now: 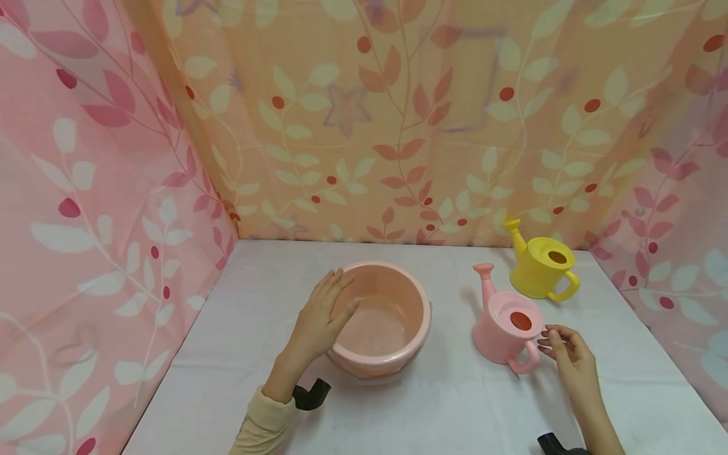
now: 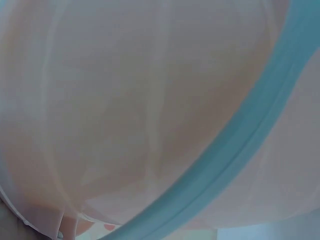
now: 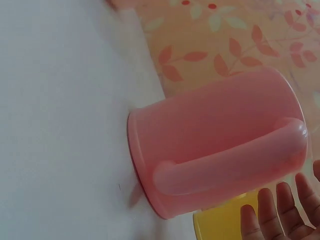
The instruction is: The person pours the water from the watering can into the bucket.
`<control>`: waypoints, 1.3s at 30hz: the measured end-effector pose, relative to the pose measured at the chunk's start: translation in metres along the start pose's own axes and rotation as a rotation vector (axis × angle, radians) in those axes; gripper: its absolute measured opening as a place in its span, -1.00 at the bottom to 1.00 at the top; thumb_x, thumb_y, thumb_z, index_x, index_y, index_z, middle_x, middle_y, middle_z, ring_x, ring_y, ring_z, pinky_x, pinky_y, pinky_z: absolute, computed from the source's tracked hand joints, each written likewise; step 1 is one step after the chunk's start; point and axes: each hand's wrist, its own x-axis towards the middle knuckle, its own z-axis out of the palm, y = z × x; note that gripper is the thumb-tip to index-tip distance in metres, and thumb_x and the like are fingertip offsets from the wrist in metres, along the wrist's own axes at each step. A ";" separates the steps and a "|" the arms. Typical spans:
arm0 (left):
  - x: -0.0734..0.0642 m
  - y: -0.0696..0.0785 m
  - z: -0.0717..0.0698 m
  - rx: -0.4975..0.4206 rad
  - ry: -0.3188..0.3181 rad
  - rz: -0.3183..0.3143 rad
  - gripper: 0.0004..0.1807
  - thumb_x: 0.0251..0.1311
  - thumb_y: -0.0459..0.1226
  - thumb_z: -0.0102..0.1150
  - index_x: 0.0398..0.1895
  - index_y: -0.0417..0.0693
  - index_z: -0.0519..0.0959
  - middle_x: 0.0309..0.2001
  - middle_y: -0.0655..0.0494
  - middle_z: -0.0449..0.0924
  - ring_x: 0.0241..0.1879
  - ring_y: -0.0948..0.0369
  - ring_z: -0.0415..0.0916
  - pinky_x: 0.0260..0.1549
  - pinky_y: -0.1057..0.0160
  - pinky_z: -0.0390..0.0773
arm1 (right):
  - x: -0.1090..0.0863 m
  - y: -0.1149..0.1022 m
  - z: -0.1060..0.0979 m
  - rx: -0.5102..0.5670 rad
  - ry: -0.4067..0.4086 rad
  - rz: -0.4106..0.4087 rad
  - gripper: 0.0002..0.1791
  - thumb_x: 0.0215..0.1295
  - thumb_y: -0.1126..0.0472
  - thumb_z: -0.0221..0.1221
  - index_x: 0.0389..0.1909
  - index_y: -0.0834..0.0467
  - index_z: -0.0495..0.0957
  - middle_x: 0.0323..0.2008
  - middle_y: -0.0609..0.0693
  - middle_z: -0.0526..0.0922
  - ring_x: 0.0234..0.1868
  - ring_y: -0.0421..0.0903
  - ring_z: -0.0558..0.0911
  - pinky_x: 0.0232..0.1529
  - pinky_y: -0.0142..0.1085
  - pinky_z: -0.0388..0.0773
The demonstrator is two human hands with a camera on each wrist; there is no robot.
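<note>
My left hand (image 1: 318, 316) is at the left rim of a round pink tub (image 1: 378, 364), its fingers extended and its thumb reaching over the inside. Whether it touches the rim is hard to tell. The tub's glossy side (image 2: 115, 100) fills the left wrist view, crossed by a blue-green band (image 2: 225, 140). Beside the handle of a pink watering can (image 1: 497, 335) is my right hand (image 1: 574, 363), holding nothing, fingers loosely extended. In the right wrist view, the fingers (image 3: 268, 210) appear below the pink can's handle (image 3: 230, 160).
A yellow watering can (image 1: 531, 272) stands behind and right of the pink one, both spouts toward the back. The white table (image 1: 273, 272) meets an orange leaf-patterned curtain (image 1: 318, 145) at the back. Pink patterned cloth (image 1: 102, 208) borders the sides.
</note>
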 end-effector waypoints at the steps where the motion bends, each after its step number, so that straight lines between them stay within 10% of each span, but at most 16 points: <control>1: 0.000 0.000 0.000 0.000 0.002 0.001 -0.43 0.29 0.13 -0.11 0.31 0.16 0.30 0.42 0.15 0.06 0.42 0.07 -0.07 0.17 -0.28 0.15 | 0.000 0.005 0.000 -0.013 -0.007 -0.002 -0.58 0.38 -0.06 -0.06 0.08 0.14 0.35 -0.16 -0.13 0.48 -0.23 -0.44 0.58 -0.28 -0.62 0.51; 15: 0.000 0.001 -0.001 0.002 -0.004 -0.001 -0.46 0.30 0.17 -0.17 0.20 0.15 0.42 0.42 0.12 0.07 0.42 0.06 -0.07 0.14 -0.30 0.18 | -0.029 -0.053 0.020 -0.044 0.035 0.013 -0.86 0.44 0.16 -0.12 -0.10 0.11 0.34 -0.32 -0.37 0.49 -0.30 -0.49 0.49 -0.32 -0.67 0.45; 26: 0.000 0.001 0.000 -0.004 -0.001 -0.012 -0.47 0.29 0.18 -0.18 0.18 0.16 0.45 0.41 0.07 0.10 0.43 0.12 -0.10 0.16 -0.29 0.16 | -0.031 -0.035 0.025 0.048 -0.047 0.046 -0.81 0.32 0.16 0.09 -0.11 0.05 0.33 -0.31 -0.24 0.59 -0.29 -0.42 0.60 -0.29 -0.60 0.51; 39: 0.000 0.003 -0.001 -0.013 0.001 -0.015 -0.55 0.30 0.09 -0.08 0.15 0.16 0.47 0.41 0.08 0.10 0.43 0.14 -0.11 0.16 -0.29 0.16 | -0.040 -0.059 0.038 -0.080 0.077 0.172 -0.70 0.27 0.13 0.15 -0.15 0.23 0.34 -0.44 -0.35 0.57 -0.40 -0.44 0.59 -0.37 -0.60 0.52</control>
